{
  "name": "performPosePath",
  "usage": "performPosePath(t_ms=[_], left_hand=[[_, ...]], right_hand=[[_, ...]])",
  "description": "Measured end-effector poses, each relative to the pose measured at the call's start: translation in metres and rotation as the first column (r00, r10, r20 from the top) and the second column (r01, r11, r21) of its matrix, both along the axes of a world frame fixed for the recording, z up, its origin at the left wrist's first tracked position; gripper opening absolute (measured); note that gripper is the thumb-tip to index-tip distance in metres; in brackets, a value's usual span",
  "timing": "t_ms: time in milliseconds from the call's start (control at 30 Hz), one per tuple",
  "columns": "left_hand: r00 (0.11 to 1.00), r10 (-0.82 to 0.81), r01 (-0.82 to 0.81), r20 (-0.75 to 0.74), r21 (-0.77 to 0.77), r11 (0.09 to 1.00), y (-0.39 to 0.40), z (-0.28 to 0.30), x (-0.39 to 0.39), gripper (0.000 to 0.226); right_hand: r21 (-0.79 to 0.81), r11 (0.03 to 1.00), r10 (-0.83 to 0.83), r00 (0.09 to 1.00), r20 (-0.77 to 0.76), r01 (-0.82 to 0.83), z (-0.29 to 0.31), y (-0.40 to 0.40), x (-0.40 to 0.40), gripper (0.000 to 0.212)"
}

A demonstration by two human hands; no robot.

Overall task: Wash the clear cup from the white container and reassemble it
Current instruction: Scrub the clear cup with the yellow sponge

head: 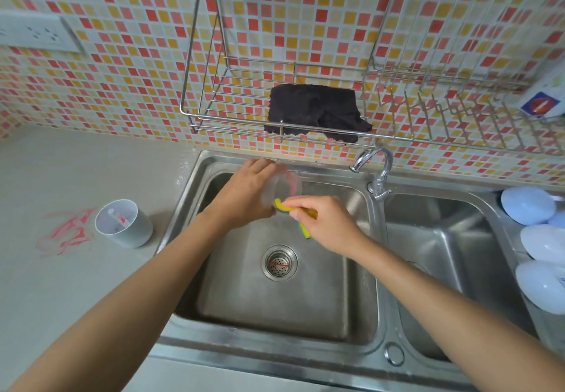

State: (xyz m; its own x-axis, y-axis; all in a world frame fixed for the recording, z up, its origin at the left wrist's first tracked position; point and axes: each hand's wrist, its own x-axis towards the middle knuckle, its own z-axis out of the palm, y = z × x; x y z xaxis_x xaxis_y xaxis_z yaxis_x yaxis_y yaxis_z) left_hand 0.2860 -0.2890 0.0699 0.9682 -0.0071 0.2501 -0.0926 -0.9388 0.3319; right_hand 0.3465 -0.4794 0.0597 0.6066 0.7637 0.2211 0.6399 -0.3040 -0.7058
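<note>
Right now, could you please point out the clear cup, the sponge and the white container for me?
clear cup (289,184): head view, on its pink-tinted rim.
sponge (282,206): head view, on its yellow edge.
white container (134,229): head view, on its outer wall.

- One view only, from a wide-angle camera worn on the person's head.
- It looks forward and steeply down over a double steel sink (379,324), which fills the lower middle of the frame.
- Both forearms run in from the bottom corners, so the camera sits close above them.
- The tiled wall (131,64) rises across the top, its lines bowed by the lens.
- The counter (61,284) lies left.
</note>
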Motion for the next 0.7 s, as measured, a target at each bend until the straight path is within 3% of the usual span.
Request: performPosePath(t_ms=[33, 100, 133, 200, 267, 333, 400, 500, 567, 633, 700], left_hand=[[1.000, -0.019, 0.019, 0.006, -0.004, 1.000, -0.001, 0.002, 0.000, 0.077], [0.999, -0.038, 0.038, 0.004, 0.013, 0.999, -0.002, 0.005, 0.001, 0.074], [0.999, -0.041, 0.041, -0.001, 0.013, 0.999, -0.001, 0.007, 0.001, 0.074], [0.999, -0.045, 0.045, -0.005, 0.011, 0.999, 0.000, 0.008, 0.003, 0.074], [0.999, -0.046, 0.046, -0.017, 0.016, 0.999, 0.002, 0.010, 0.003, 0.075], [0.998, -0.051, 0.052, -0.026, 0.025, 0.998, 0.003, 0.010, 0.002, 0.074], [0.998, -0.049, 0.050, -0.037, 0.029, 0.998, 0.003, 0.008, -0.001, 0.074], [0.998, -0.040, 0.041, -0.053, 0.023, 0.999, 0.000, 0.005, -0.003, 0.077], [0.997, -0.042, 0.044, -0.060, 0.020, 0.999, -0.002, 0.004, -0.003, 0.079], [0.997, -0.045, 0.046, -0.058, 0.016, 0.999, -0.001, 0.004, -0.002, 0.079], [0.997, -0.039, 0.040, -0.072, 0.012, 0.999, 0.000, 0.002, -0.002, 0.079]], right_hand=[[-0.028, 0.998, 0.066, 0.991, 0.119, -0.063, -0.001, -0.002, 0.006, 0.027], [-0.122, 0.986, 0.159, 0.844, 0.513, -0.111, -0.004, -0.005, 0.022, 0.031], [-0.154, 0.984, 0.165, 0.769, 0.617, -0.088, -0.003, -0.005, 0.027, 0.028], [-0.138, 0.989, 0.129, 0.722, 0.680, -0.047, -0.002, -0.005, 0.028, 0.022], [-0.089, 0.996, 0.076, 0.774, 0.628, -0.025, -0.008, -0.004, 0.017, 0.025], [-0.051, 0.998, 0.041, 0.918, 0.395, -0.022, -0.018, 0.000, 0.005, 0.031], [-0.050, 0.998, 0.039, 0.969, 0.243, -0.027, -0.024, 0.002, 0.000, 0.033], [-0.134, 0.990, 0.102, 0.837, 0.538, -0.034, -0.016, -0.001, 0.010, 0.035], [-0.162, 0.986, 0.085, 0.749, 0.657, 0.030, -0.009, 0.000, 0.015, 0.027], [-0.113, 0.992, 0.023, 0.778, 0.627, 0.062, -0.015, 0.004, 0.007, 0.026], [-0.059, 0.996, -0.039, 0.910, 0.412, 0.069, -0.022, 0.010, -0.008, 0.025]])
